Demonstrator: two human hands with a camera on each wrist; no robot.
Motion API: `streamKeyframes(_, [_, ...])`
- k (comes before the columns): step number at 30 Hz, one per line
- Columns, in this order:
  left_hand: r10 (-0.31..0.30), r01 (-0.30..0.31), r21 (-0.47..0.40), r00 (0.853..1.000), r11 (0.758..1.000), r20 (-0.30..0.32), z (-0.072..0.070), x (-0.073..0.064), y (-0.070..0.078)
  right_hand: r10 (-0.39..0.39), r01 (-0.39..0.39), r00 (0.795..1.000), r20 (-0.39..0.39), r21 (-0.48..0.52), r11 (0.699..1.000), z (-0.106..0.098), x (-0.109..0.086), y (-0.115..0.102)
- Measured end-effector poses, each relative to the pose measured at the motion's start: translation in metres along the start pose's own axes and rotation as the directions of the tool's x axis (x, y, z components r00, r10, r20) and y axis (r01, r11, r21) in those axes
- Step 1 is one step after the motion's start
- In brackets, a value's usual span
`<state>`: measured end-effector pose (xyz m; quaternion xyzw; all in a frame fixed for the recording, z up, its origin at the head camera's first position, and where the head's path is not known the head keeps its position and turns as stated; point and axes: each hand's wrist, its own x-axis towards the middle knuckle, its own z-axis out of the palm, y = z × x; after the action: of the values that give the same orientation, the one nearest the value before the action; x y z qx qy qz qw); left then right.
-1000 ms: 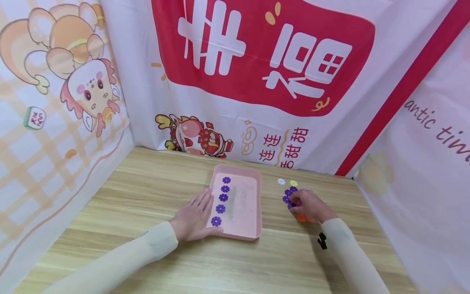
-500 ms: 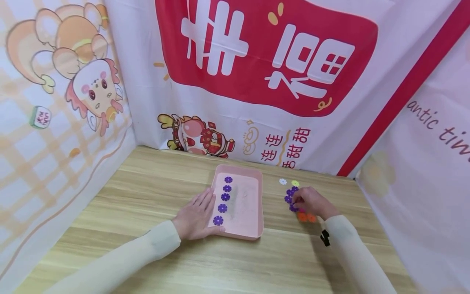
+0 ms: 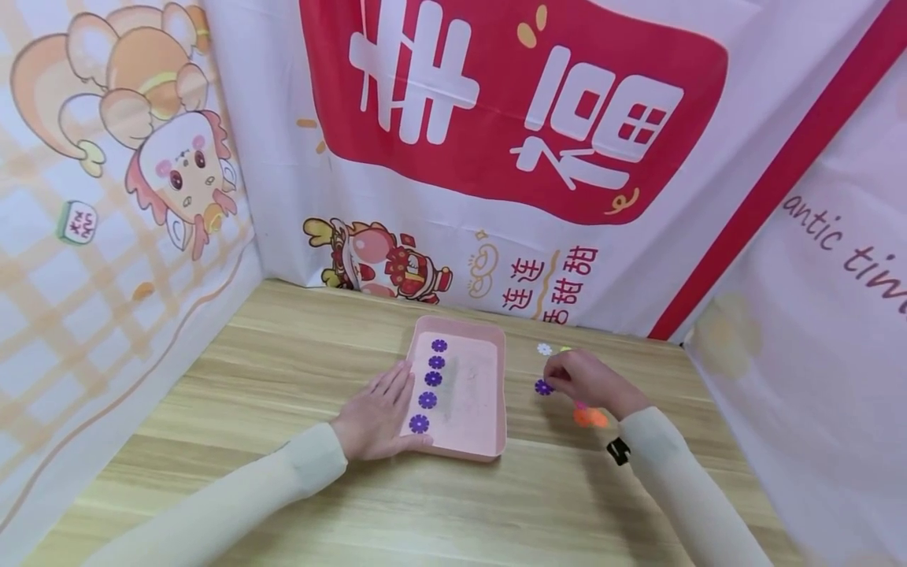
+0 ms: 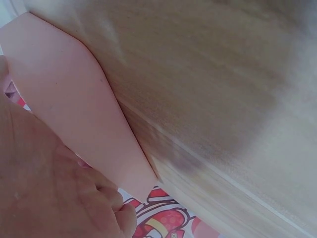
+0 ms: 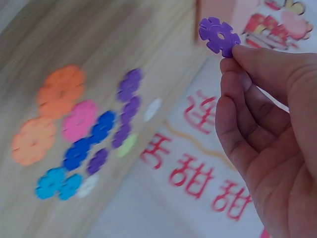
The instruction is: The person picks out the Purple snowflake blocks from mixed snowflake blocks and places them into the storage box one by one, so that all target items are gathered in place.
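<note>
Head view: left hand [image 3: 375, 415], straight-fingered, likely steadies pink tray [image 3: 482, 394], lower centre; right hand [image 3: 590, 382] pinches purple disc [image 3: 542, 387], right of centre.

A cloth-walled booth [image 3: 815, 339]: a wood-grain surface [image 3: 489, 512] below the left hand [image 3: 375, 417], cartoon-checked cloth [image 3: 113, 264] to its left, Chinese-lettered banner [image 3: 482, 173] beyond the right hand [image 3: 590, 383].

Cream sleeves [image 3: 220, 496] end in pale, greyish cuffs [image 3: 322, 457].
</note>
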<state>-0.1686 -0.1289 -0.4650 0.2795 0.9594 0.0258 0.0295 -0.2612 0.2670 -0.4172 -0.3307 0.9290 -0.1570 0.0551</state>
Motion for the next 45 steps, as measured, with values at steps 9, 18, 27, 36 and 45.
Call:
streamKeyframes(9, [-0.001,0.001,-0.003,1.000,1.000,-0.002,0.000,-0.001,-0.001,-0.161,0.159,0.987,-0.027,-0.074,0.985,-0.001,0.016,-0.049])
streamKeyframes(18, [0.012,-0.012,0.015,1.000,1.000,-0.023,0.003,0.000,-0.003,-0.230,0.230,0.973,0.034,0.005,0.973,0.019,0.030,-0.091])
streamKeyframes(27, [0.018,-0.017,0.016,1.000,1.000,-0.021,0.004,0.000,-0.003,-0.191,0.187,0.977,0.096,0.050,0.981,0.048,0.044,-0.108])
streamKeyframes(36, [0.017,-0.017,0.016,1.000,1.000,-0.012,0.003,0.000,-0.004,-0.182,0.169,0.978,0.099,0.127,0.977,0.073,0.054,-0.110])
streamKeyframes(45, [0.019,-0.019,0.031,1.000,0.999,-0.020,0.005,0.001,-0.004,-0.172,0.156,0.978,0.120,0.134,0.979,0.083,0.062,-0.113])
